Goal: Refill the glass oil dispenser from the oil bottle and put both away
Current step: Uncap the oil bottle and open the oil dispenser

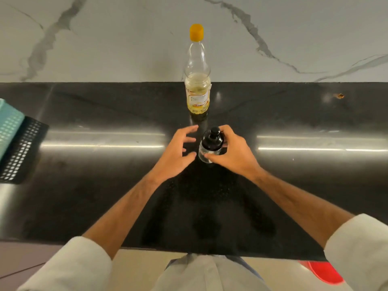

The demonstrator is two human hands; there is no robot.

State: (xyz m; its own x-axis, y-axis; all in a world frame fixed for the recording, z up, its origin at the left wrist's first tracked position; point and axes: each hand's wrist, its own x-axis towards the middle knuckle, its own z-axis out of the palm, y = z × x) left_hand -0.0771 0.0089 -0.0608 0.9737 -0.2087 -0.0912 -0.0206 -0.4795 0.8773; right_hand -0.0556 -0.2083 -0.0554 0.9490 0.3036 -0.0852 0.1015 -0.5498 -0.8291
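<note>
A small glass oil dispenser with a black top stands on the black counter in the middle. My right hand wraps around it from the right, thumb on the glass and fingers by the black top. My left hand hovers just left of it, fingers spread and holding nothing. Behind them a tall clear plastic oil bottle stands upright against the marble wall, its yellow cap on and yellow oil filling its lower part.
A teal perforated tray and a black perforated one lie at the counter's left edge. A small brown spot marks the far right of the counter. Something red sits on the floor at the lower right.
</note>
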